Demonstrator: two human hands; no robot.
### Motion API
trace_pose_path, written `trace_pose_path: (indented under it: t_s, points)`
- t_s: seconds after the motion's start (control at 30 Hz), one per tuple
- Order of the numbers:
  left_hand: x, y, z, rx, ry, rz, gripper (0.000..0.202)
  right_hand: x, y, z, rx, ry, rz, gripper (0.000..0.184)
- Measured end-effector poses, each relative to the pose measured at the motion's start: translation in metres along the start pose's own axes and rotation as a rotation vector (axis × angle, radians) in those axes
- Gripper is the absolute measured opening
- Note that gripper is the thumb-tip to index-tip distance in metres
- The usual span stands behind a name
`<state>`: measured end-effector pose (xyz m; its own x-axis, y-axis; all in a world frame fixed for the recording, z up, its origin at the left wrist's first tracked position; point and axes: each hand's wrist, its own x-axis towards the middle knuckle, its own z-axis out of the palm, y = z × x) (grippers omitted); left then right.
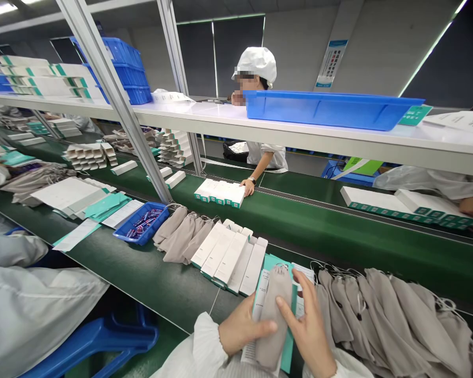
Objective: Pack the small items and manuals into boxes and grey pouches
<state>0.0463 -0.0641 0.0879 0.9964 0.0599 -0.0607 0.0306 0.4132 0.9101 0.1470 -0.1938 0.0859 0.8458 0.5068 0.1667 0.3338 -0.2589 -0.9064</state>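
Note:
A filled grey drawstring pouch (275, 315) lies lengthwise between my hands, its gathered top pointing away from me. Under it are a printed leaflet (249, 353) and a teal sheet (288, 350). My left hand (242, 326) grips the pouch and papers from the left, thumb on the cloth and fingers hidden behind. From the right, my right hand (310, 326) presses its thumb on the pouch, with the index finger stretched along the upper edge. White boxes (228, 257) stand in a row just beyond my left hand. Grey pouches (378, 315) lie heaped to my right.
A blue tray of small tubes (142, 224) sits left of more grey pouches (185, 231). Behind runs a green conveyor belt (299, 220), where a co-worker's hand (249, 186) touches white boxes (219, 192). A shelf (216, 118) with a blue bin (331, 109) crosses above.

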Motion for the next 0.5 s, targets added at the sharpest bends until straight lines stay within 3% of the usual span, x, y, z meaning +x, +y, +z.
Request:
trace_pose_path:
  t_s: [0.1,0.2,0.27,0.37,0.5]
  points:
    - [0.001,-0.002,0.000,0.184,-0.016,0.060,0.073,-0.003,0.008,0.000,0.154,-0.077,0.180,0.086]
    - [0.000,-0.002,0.000,0.632,0.114,0.069,0.065,-0.010,0.020,0.009,0.217,-0.279,0.296,0.072]
    - [0.001,-0.003,0.003,0.925,0.198,-0.036,0.060,-0.015,0.029,0.020,0.161,-0.277,0.291,0.070]
    - [0.005,-0.004,0.014,1.241,0.280,-0.176,0.057,-0.019,0.037,0.037,0.132,-0.214,0.286,0.081]
    - [0.015,0.000,0.022,1.420,0.334,-0.269,0.056,-0.014,0.038,0.038,0.135,-0.223,0.245,0.082]
